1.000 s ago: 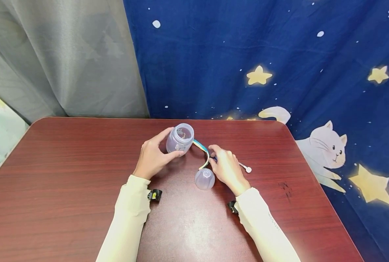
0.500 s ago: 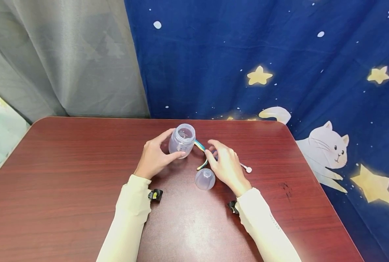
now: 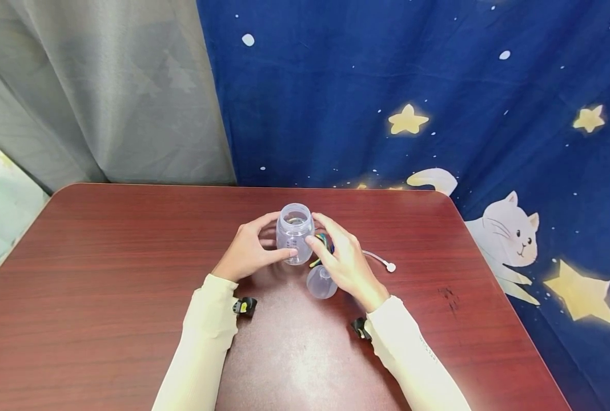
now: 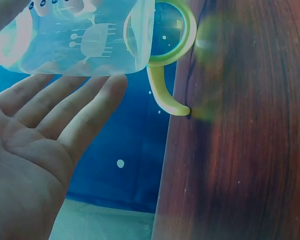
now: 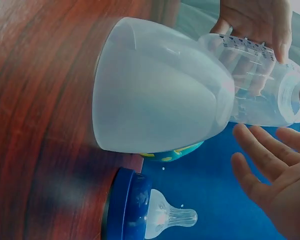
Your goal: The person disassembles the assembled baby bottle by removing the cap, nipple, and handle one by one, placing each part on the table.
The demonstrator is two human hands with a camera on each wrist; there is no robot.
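A clear baby bottle (image 3: 295, 242), its mouth uncovered, stands upright just above the table with dark printed marks on its wall. My left hand (image 3: 251, 251) holds it from the left, thumb in front and fingers behind. On the other side my right hand (image 3: 346, 257) is spread, thumb and fingertips right at the bottle's wall and neck. A translucent dome cap (image 3: 321, 283) rests on the table below the bottle. Beside it, a blue collar with a clear teat (image 5: 172, 220) shows in the right wrist view. A yellow handle (image 4: 165, 95) shows behind the bottle in the left wrist view.
A thin white straw with a round end (image 3: 390, 266) lies right of my right hand. The brown wooden table (image 3: 120, 285) ends at a back edge before a grey curtain (image 3: 145, 114) and a blue starry curtain (image 3: 325, 103).
My left hand has brought the bottle to the right and toward me, tilting it more upright. My right hand has left the handle piece and moved up and left to the bottle's side.
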